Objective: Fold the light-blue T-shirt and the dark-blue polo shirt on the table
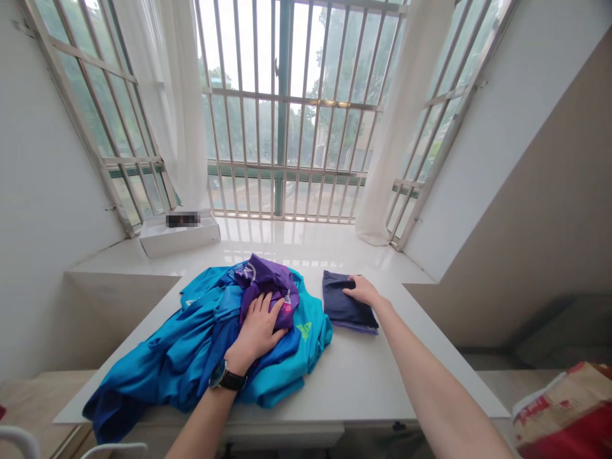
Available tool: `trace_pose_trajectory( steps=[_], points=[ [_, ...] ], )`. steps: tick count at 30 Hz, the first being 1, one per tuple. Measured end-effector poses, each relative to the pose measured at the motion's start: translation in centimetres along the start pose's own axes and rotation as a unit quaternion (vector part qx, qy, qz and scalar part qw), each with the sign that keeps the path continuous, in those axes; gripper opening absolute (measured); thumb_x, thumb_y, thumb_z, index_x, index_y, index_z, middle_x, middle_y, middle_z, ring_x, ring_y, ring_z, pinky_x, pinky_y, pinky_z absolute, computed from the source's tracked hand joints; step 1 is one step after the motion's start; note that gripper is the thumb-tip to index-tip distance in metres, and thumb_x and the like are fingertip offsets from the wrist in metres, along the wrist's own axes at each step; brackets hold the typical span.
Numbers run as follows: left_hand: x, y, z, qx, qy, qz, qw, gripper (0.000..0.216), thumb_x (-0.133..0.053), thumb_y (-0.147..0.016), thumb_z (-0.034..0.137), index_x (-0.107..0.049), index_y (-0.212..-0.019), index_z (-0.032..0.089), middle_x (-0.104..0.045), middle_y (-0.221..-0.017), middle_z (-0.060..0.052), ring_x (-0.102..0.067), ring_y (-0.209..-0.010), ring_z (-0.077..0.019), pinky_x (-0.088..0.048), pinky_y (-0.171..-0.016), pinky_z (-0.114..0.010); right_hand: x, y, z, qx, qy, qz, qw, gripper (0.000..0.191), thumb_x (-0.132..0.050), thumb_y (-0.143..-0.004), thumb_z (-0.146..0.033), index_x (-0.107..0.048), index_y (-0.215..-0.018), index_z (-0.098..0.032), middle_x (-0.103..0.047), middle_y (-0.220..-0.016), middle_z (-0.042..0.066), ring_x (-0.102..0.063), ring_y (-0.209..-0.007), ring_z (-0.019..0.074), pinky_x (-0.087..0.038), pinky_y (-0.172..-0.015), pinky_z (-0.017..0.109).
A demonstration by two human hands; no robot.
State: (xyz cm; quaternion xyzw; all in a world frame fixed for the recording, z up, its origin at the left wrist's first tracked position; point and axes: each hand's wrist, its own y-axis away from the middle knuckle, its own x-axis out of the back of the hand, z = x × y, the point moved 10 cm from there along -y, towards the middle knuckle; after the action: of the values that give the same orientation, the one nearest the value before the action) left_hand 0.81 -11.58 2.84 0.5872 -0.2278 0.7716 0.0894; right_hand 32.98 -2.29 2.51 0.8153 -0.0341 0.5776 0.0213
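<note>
A heap of blue and turquoise clothing (191, 344) covers the left half of the white table, with one end draped over the front edge. On top of it lies a crumpled purple shirt (268, 274) with white print. My left hand (261, 325), wearing a dark-strapped watch, rests on the purple shirt with its fingers spread. To the right of the heap is a folded navy garment (342, 303), a purplish layer showing under its near edge. My right hand (364, 290) has hold of its upper right edge, thumb on top; some fingertips are hidden.
The white table (373, 382) meets a window sill at the back. A white box (182, 236) stands on the sill at the left, below the barred window (282, 127). White curtains (396, 127) hang on both sides. A red and beige bag (564, 408) is at the lower right.
</note>
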Motion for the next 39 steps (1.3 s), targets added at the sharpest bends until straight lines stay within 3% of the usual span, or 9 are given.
trace_pose_trajectory(
  steps=[9,13,17,20,23,26,30,33,39],
  points=[
    [2.6,-0.2,1.9,0.038,0.213,0.027,0.976,0.082,-0.064,-0.085,0.049,-0.029,-0.154,0.022,-0.038,-0.155,-0.018,-0.031,-0.144,-0.0401,-0.017,-0.117,-0.064,10.5,3.2,-9.9,0.116,-0.131,0.096,0.980,0.033,-0.058,-0.087,-0.050,-0.069,-0.097,-0.021,-0.072,-0.093,0.003,-0.066,-0.089,0.0192,-0.051,-0.079,0.029],
    [7.3,-1.5,6.4,-0.005,0.385,0.114,0.916,0.086,-0.070,-0.083,0.048,-0.026,-0.153,0.023,-0.054,-0.143,-0.014,-0.051,-0.132,-0.0307,-0.042,-0.108,-0.044,16.5,7.5,-16.7,0.214,-0.526,0.095,0.818,0.040,-0.068,-0.080,-0.057,-0.069,-0.102,-0.023,-0.071,-0.083,0.000,-0.063,-0.068,0.0162,-0.051,-0.058,0.027],
    [12.2,-2.2,5.5,0.025,0.413,0.262,0.872,0.042,-0.064,-0.088,0.042,-0.055,-0.123,0.022,-0.072,-0.102,-0.004,-0.069,-0.093,-0.0220,-0.055,-0.082,-0.033,19.6,9.5,-20.4,0.276,-0.607,0.082,0.740,0.039,-0.069,-0.081,-0.053,-0.067,-0.111,-0.028,-0.064,-0.075,-0.004,-0.055,-0.057,0.0111,-0.044,-0.047,0.022],
    [16.2,-0.7,0.4,0.097,0.352,0.391,0.845,0.031,-0.064,-0.086,0.041,-0.062,-0.109,0.020,-0.070,-0.093,-0.002,-0.066,-0.087,-0.0202,-0.054,-0.080,-0.032,17.8,7.9,-19.4,0.297,-0.541,0.067,0.784,0.050,-0.061,-0.086,-0.051,-0.056,-0.132,-0.030,-0.066,-0.090,-0.001,-0.059,-0.064,0.0119,-0.048,-0.051,0.024],
    [20.0,2.3,-5.0,0.147,0.315,0.514,0.784,0.040,-0.065,-0.085,0.038,-0.058,-0.121,0.020,-0.067,-0.106,-0.004,-0.064,-0.096,-0.0211,-0.053,-0.090,-0.035,11.6,4.5,-14.5,0.214,-0.318,0.051,0.922,0.057,-0.051,-0.093,-0.044,-0.041,-0.147,-0.029,-0.063,-0.124,0.007,-0.066,-0.081,0.0150,-0.056,-0.068,0.031],
    [21.6,3.3,-6.6,0.139,0.223,0.520,0.813,0.048,-0.060,-0.086,0.032,-0.051,-0.132,0.020,-0.060,-0.124,-0.010,-0.058,-0.114,-0.0246,-0.046,-0.104,-0.040,4.9,2.4,-8.2,0.119,-0.133,0.025,0.984,0.049,-0.055,-0.089,-0.026,-0.054,-0.137,-0.016,-0.057,-0.138,0.015,-0.061,-0.115,0.0230,-0.047,-0.100,0.037],
    [15.2,0.5,-5.8,0.154,0.022,0.255,0.954,0.047,-0.055,-0.089,0.039,-0.055,-0.132,0.020,-0.043,-0.145,-0.017,-0.041,-0.135,-0.0354,-0.036,-0.109,-0.054,-1.2,2.3,-2.9,0.049,-0.048,-0.021,0.997,0.045,-0.060,-0.085,-0.028,-0.062,-0.127,-0.012,-0.060,-0.134,0.018,-0.055,-0.126,0.0294,-0.041,-0.105,0.038],
    [6.9,-0.1,-5.4,0.136,-0.089,0.024,0.986,0.056,-0.052,-0.091,0.050,-0.052,-0.140,0.022,-0.038,-0.152,-0.020,-0.034,-0.138,-0.0429,-0.030,-0.105,-0.068,-2.8,2.2,-1.2,0.015,0.006,-0.039,0.999,0.045,-0.058,-0.087,-0.039,-0.063,-0.123,-0.013,-0.063,-0.129,0.019,-0.059,-0.119,0.0313,-0.045,-0.097,0.038],
    [3.4,0.4,-4.9,0.110,-0.140,0.004,0.984,0.062,-0.047,-0.092,0.059,-0.053,-0.141,0.022,-0.037,-0.154,-0.021,-0.028,-0.141,-0.0442,-0.023,-0.105,-0.073,-2.7,2.0,-0.5,-0.002,0.078,-0.075,0.994,0.041,-0.065,-0.079,-0.053,-0.068,-0.103,-0.019,-0.073,-0.104,0.011,-0.067,-0.097,0.0309,-0.048,-0.078,0.037]
  ],
)
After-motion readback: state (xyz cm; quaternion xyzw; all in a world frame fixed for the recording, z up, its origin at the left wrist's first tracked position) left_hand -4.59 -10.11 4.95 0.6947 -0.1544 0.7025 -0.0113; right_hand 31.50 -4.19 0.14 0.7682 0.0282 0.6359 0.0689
